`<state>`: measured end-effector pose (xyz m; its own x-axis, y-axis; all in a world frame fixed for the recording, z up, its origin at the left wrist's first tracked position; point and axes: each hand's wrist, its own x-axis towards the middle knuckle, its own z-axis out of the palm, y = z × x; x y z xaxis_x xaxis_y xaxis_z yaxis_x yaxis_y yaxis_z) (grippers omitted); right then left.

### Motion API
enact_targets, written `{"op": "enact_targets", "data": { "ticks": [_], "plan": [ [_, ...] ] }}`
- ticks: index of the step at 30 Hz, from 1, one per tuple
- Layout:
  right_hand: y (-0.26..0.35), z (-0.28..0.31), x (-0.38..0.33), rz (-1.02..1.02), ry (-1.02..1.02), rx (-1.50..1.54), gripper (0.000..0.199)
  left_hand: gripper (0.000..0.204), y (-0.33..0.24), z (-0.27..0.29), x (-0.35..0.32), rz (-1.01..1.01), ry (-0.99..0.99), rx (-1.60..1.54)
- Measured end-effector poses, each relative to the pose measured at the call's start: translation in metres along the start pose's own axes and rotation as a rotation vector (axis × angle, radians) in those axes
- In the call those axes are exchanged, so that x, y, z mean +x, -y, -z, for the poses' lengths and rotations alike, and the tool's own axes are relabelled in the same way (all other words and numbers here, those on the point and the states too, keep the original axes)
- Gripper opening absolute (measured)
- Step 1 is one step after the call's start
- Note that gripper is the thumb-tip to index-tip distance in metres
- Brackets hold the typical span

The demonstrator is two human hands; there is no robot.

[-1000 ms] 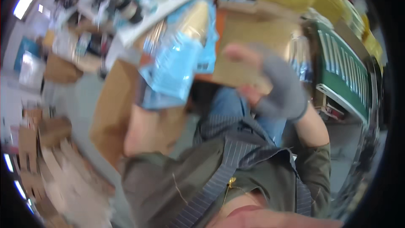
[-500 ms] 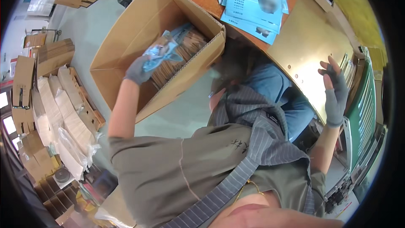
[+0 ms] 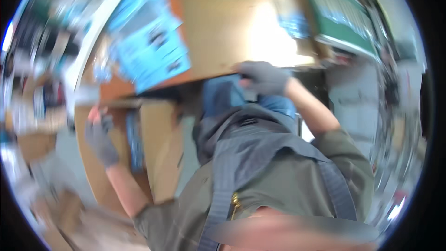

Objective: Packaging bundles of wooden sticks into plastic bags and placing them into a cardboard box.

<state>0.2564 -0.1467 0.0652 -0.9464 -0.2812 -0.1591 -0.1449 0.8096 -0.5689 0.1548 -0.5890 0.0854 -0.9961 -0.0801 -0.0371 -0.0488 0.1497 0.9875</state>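
The view is smeared by motion. My left hand [image 3: 101, 142], in a grey fingerless glove, is over the left side of a large open cardboard box [image 3: 160, 151]. Its fingertips point toward the table, and nothing shows in them. Deep in the box, a strip of blue packages [image 3: 134, 139] is visible. My right hand [image 3: 267, 78], gloved the same way, hangs by the front edge of the table [image 3: 213, 32], above my lap. Its fingers are bent and blurred, so their grip does not show. On the table's left part lies a pile of flat blue printed packages [image 3: 153, 56].
Small clear and blue packets [image 3: 101, 67] lie at the table's left end. More blue packets [image 3: 293, 25] sit at its far right, beside a green-edged rack [image 3: 344, 16]. Cardboard boxes [image 3: 35, 146] stand on the floor at the left.
My view has swung toward the table. The blue package is gone from my left hand, which is now over the box's left side. My right hand has come to the table's front edge.
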Motion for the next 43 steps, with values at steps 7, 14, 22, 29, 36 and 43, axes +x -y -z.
{"op": "enact_targets", "data": {
  "ticks": [7,14,22,29,36,43],
  "plan": [
    [-0.110,0.038,0.027,-0.392,-0.591,-0.100,0.080,0.031,-0.024,-0.212,0.009,-0.249,0.440,0.188],
    [-0.272,0.126,0.031,-1.062,-0.598,-0.126,0.108,0.044,0.040,-0.390,0.036,-0.720,0.538,0.611],
    [-0.249,0.104,0.052,-0.729,-0.872,0.299,0.049,0.064,0.081,-0.482,0.081,-0.847,0.435,0.695],
    [-0.266,0.189,-0.113,-0.618,-1.345,-0.268,0.039,0.074,0.070,-0.489,0.077,-0.768,0.514,0.664],
    [-0.356,0.198,-0.278,-1.571,-1.042,-0.469,0.043,0.074,0.076,-0.488,0.082,-0.814,0.456,0.717],
    [-0.349,0.194,-0.232,-1.187,-0.967,-0.444,0.038,0.072,0.076,-0.490,0.082,-0.877,0.464,0.698]
  ]
}}
